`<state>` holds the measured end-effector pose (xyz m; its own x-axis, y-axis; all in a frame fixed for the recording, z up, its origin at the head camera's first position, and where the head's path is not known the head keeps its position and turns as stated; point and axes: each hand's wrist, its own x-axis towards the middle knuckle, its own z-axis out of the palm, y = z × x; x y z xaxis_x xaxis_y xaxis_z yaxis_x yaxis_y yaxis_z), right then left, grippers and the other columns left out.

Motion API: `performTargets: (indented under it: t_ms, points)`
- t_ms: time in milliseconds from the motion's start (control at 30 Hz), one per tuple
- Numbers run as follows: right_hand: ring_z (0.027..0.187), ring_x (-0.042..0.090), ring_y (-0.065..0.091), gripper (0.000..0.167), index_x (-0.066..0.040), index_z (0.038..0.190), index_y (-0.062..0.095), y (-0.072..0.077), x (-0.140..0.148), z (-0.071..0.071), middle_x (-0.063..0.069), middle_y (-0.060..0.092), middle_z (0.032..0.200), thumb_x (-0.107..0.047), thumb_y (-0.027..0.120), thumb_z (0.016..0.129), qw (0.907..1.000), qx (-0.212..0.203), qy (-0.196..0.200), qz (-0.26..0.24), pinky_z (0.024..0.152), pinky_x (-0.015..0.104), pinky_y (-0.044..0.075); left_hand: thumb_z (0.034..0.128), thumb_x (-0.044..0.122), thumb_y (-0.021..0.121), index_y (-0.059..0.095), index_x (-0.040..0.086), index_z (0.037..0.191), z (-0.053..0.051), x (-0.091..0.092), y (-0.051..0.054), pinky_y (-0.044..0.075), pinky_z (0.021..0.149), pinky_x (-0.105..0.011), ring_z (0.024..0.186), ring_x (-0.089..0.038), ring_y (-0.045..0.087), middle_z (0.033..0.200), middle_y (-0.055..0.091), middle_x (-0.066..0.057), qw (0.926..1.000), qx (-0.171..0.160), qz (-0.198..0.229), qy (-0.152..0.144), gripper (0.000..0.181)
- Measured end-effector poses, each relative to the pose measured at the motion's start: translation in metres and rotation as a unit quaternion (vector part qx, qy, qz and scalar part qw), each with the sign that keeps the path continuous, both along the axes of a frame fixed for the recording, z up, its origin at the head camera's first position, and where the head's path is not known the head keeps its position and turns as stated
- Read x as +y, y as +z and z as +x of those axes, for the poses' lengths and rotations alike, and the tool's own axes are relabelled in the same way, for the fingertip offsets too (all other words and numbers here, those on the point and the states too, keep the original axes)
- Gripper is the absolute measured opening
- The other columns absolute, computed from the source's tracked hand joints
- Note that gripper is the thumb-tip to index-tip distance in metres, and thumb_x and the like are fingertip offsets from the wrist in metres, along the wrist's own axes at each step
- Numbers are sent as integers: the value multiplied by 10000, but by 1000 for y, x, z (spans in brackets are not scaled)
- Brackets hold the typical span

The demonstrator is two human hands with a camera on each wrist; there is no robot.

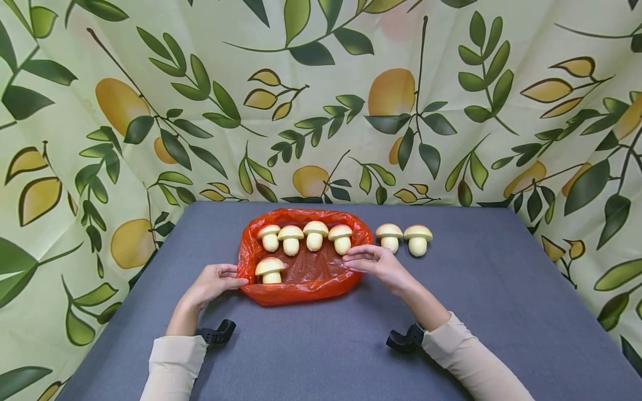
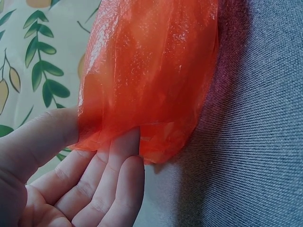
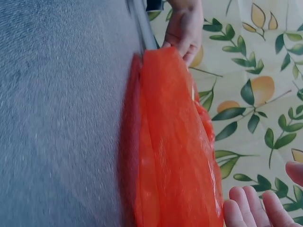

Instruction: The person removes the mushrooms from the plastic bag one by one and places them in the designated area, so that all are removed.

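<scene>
An open red plastic bag (image 1: pixel 306 293) lies on the table with its rim spread wide. Inside it, several toy mushrooms (image 1: pixel 315 236) with pale stems stand in a row at the back, and a single mushroom (image 1: pixel 271 269) sits at the front left. My left hand (image 1: pixel 207 285) pinches the bag's left edge, thumb on one side of the plastic and fingers on the other, as the left wrist view shows. Over the bag's right rim is my right hand (image 1: pixel 382 268), its fingers extended near the rightmost mushroom in the bag, with nothing held.
Two more mushrooms, a left one (image 1: pixel 389 237) and a right one (image 1: pixel 418 240), stand on the grey table (image 1: pixel 311 351) just right of the bag. A leaf-and-fruit patterned cloth (image 1: pixel 331 133) hangs behind the table and along its sides.
</scene>
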<state>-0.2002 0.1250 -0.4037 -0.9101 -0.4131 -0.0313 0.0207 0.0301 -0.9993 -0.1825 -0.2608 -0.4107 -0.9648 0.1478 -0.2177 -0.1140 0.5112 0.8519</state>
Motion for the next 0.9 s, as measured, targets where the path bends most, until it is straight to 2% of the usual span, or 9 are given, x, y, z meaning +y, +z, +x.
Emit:
performTargets:
  t_ms: [200, 333, 600, 800, 900]
  points:
    - [920, -7, 688, 451, 196, 1250, 472, -1, -16, 0, 304, 650, 1177, -31, 626, 892, 9998, 60, 173, 86, 831, 172, 540, 851, 107, 715, 561, -164, 1169, 0, 0, 0, 526, 708, -182, 758, 35, 625, 1032, 719, -233, 10000, 0, 39, -32, 445]
    - [906, -18, 680, 421, 175, 1245, 499, -1, -28, -1, 369, 594, 1209, -34, 617, 900, 9995, 95, 264, 129, 825, 201, 550, 848, 112, 720, 562, -160, 1171, 0, 1, 0, 518, 704, -172, 762, 35, 621, 1040, 716, -235, 10000, -7, -17, 1, 452]
    - [879, -14, 660, 403, 119, 1216, 563, 0, -54, -4, 347, 603, 1216, -91, 661, 886, 9985, 50, 215, 499, 853, 274, 557, 848, 119, 723, 563, -159, 1171, -1, 1, -1, 515, 698, -171, 761, 29, 623, 1030, 720, -224, 10000, -21, -15, -22, 456]
    - [870, -7, 654, 403, 134, 1210, 556, -5, -75, -13, 340, 616, 1201, -54, 661, 869, 9991, -46, 219, 365, 829, 208, 538, 840, 101, 723, 564, -169, 1156, -2, 1, -3, 507, 687, -165, 747, 30, 614, 991, 727, -189, 10000, 10, -16, 40, 444]
    - [863, 4, 656, 411, 143, 1212, 550, -8, -85, -17, 344, 612, 1202, -52, 660, 867, 9991, -125, 246, 315, 829, 217, 547, 840, 95, 721, 567, -172, 1151, -2, 2, -4, 510, 685, -165, 741, 30, 618, 977, 731, -179, 10000, 9, 30, 16, 438]
